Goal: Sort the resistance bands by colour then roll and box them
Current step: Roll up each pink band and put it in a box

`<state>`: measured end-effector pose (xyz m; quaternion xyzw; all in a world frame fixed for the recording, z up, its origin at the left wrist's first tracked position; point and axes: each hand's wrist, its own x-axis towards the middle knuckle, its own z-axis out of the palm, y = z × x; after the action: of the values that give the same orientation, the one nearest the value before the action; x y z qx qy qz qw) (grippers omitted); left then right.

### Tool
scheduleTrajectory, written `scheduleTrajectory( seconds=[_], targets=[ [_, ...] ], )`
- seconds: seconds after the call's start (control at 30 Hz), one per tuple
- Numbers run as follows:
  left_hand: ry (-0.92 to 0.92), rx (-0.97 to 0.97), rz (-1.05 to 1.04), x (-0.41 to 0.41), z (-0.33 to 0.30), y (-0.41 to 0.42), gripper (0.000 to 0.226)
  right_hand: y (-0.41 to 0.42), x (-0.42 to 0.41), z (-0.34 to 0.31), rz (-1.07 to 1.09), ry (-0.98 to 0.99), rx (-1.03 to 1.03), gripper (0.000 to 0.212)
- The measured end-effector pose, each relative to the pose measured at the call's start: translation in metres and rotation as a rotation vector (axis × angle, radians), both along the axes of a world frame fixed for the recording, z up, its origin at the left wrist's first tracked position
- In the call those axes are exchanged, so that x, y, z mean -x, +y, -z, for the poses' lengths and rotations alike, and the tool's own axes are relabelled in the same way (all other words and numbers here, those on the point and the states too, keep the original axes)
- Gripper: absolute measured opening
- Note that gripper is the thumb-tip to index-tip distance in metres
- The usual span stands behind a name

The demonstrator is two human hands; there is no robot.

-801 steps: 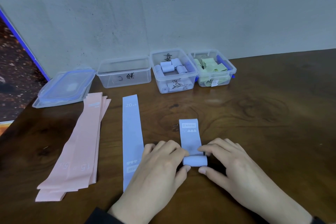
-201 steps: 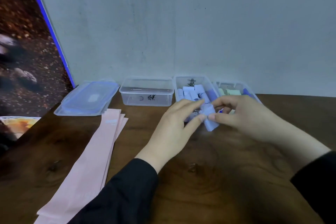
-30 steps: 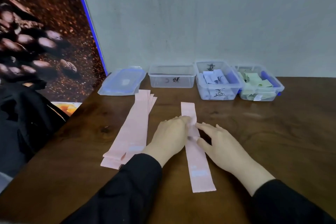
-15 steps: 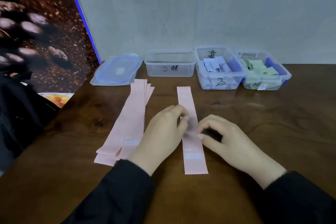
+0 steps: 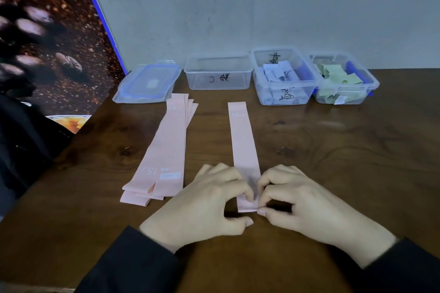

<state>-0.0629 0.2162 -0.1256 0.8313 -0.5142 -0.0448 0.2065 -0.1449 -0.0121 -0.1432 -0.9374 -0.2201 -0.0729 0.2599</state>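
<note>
My dark wooden table (image 5: 333,162) is meeting a grey wall (image 5: 262,7) ahead. On my left, a poster of coffee beans (image 5: 47,31) with a blue edge is leaning against it.

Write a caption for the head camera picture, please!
Both hands, left hand and right hand, pinch the near end of a pink band to roll.

Both hands cover the near end of the single pink band (image 5: 242,140); the scrawled marks on the empty box (image 5: 218,72) beyond it are illegible
</note>
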Motion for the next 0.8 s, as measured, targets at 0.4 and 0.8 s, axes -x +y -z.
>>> scheduleTrajectory(
  seconds=[0.4, 0.8],
  targets=[
    [0.022, 0.011, -0.095, -0.0018, 0.0039, -0.005, 0.005, 0.0024, -0.0015, 0.0021, 0.022, 0.007, 0.021, 0.007],
    [-0.041, 0.027, -0.111, -0.0025, 0.006, -0.0036, 0.014, 0.0034, -0.003, 0.0043, 0.067, -0.036, -0.013, 0.016]
  ],
)
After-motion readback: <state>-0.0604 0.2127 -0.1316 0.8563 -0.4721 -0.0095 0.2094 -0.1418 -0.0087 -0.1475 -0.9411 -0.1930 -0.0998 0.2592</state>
